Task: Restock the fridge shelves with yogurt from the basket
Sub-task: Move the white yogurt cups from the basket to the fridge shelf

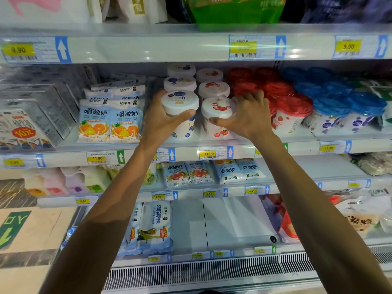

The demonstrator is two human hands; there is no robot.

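Note:
A white yogurt cup with a blueberry lid (180, 102) stands at the front of the fridge shelf (297, 146), and my left hand (161, 120) is wrapped around its left side. Beside it stands a white yogurt cup with a strawberry lid (218, 109); my right hand (248, 115) grips it from the right, thumb across its front. Behind each cup a row of matching cups runs back into the shelf. The basket is out of view.
Orange-and-pineapple yogurt pouches (110, 122) lie left of the cups, milk cartons (27, 126) further left. Red-lidded cups (290, 111) and blue-lidded cups (347, 109) fill the right side. The shelf above (148, 47) hangs close overhead. Lower shelves hold pouches and packs.

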